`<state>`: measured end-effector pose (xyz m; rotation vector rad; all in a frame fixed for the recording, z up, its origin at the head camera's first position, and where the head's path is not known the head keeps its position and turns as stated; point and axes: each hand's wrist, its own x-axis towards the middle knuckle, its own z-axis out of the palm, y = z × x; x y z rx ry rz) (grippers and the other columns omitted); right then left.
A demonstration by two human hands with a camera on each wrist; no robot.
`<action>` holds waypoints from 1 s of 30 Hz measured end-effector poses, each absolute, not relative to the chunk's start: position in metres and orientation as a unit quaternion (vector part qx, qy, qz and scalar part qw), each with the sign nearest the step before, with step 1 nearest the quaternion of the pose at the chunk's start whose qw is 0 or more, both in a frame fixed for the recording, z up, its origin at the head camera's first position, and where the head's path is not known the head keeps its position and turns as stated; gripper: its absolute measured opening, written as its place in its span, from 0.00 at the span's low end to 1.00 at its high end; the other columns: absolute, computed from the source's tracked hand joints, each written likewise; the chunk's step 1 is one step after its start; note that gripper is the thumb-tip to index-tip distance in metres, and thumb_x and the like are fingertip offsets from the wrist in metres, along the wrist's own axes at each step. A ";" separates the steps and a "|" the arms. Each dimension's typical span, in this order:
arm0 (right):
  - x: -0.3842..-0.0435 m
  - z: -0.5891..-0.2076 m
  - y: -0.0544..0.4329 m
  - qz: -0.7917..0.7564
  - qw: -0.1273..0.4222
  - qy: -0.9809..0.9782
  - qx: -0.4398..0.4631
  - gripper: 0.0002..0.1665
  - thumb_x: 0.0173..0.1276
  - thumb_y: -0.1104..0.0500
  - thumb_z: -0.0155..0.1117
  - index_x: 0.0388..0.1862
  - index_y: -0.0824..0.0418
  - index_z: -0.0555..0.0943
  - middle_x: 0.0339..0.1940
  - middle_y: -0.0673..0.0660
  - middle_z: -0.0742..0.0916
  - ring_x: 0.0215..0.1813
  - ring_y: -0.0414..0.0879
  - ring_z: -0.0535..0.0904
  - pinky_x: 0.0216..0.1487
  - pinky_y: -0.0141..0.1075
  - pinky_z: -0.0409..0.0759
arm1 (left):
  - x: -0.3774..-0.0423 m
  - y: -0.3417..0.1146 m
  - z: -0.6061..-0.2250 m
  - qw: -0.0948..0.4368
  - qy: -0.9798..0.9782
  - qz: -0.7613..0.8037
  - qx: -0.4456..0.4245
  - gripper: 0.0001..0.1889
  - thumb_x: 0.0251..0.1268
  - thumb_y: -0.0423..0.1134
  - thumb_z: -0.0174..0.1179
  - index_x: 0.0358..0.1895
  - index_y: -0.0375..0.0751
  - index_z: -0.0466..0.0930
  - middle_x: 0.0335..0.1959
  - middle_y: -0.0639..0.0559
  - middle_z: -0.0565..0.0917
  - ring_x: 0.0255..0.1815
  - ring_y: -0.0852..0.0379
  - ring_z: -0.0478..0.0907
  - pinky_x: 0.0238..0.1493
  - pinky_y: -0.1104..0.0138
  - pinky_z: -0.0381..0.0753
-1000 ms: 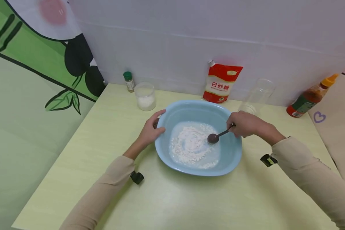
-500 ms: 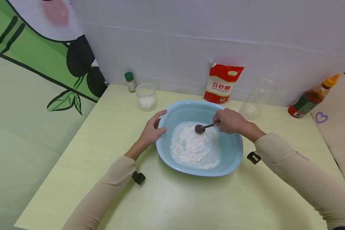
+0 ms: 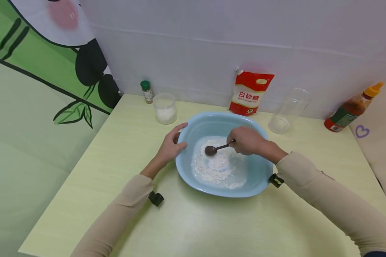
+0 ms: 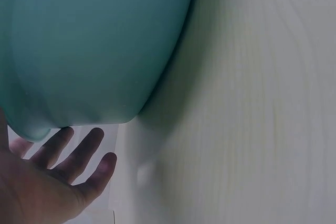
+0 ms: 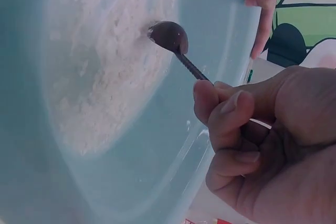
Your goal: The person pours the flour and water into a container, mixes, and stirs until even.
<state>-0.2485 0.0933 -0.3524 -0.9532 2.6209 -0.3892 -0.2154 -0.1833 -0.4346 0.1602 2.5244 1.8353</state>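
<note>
A light blue plastic basin (image 3: 225,192) stands on the table with wet white powder (image 3: 212,174), flour-like, spread over its bottom. My left hand (image 3: 169,148) holds the basin's left rim, thumb over the edge and the other fingers on the outer side. In the left wrist view those fingers (image 4: 79,153) lie below the rim beside the basin wall. A dark brown measuring spoon (image 3: 211,150) is pinched by its thin handle in my right hand (image 3: 248,141), over the basin. Its bowl (image 5: 169,36) touches the powder in the right wrist view.
Behind the basin stand a red sugar pouch (image 3: 251,93) and a clear tall glass (image 3: 287,112). A short glass with white grains (image 3: 165,112) and a green-capped jar (image 3: 146,92) are at back left. A sauce bottle (image 3: 352,109) stands at back right, by the wall.
My right hand has carried the spoon from the basin's right side leftward, first by the powder's far edge and then nearer. The left hand keeps its hold on the rim.
</note>
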 end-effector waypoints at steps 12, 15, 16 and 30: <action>-0.222 -0.342 0.118 -0.119 0.237 0.907 -0.327 0.09 0.65 0.67 0.65 0.42 0.62 0.89 0.37 0.55 0.90 0.33 0.44 0.78 0.32 0.32 0.79 | -0.216 -0.182 -0.437 0.013 0.810 0.584 0.046 0.39 0.57 0.26 0.54 0.76 0.46 0.62 0.65 0.29 0.76 0.59 0.35 0.79 0.50 0.49 0.85; -0.223 -0.337 0.130 -0.098 0.231 0.919 -0.304 0.09 0.65 0.66 0.65 0.40 0.61 0.89 0.35 0.54 0.89 0.34 0.46 0.78 0.31 0.34 0.80 | -0.215 -0.182 -0.435 0.013 0.809 0.587 0.043 0.39 0.56 0.26 0.54 0.76 0.46 0.62 0.64 0.29 0.76 0.57 0.35 0.79 0.48 0.50 0.85; -0.223 -0.336 0.133 -0.090 0.221 0.925 -0.296 0.09 0.65 0.66 0.64 0.40 0.61 0.89 0.34 0.54 0.89 0.34 0.47 0.78 0.30 0.34 0.80 | -0.215 -0.182 -0.434 0.013 0.808 0.587 0.040 0.39 0.56 0.26 0.54 0.76 0.47 0.63 0.64 0.29 0.76 0.57 0.36 0.79 0.48 0.50 0.85; -0.245 -0.345 0.131 -0.099 0.148 0.952 -0.247 0.14 0.66 0.65 0.61 0.47 0.65 0.88 0.41 0.63 0.90 0.36 0.54 0.80 0.30 0.38 0.82 | -0.218 -0.183 -0.435 0.019 0.808 0.588 0.035 0.39 0.55 0.26 0.55 0.76 0.49 0.63 0.66 0.30 0.75 0.60 0.35 0.78 0.51 0.48 0.84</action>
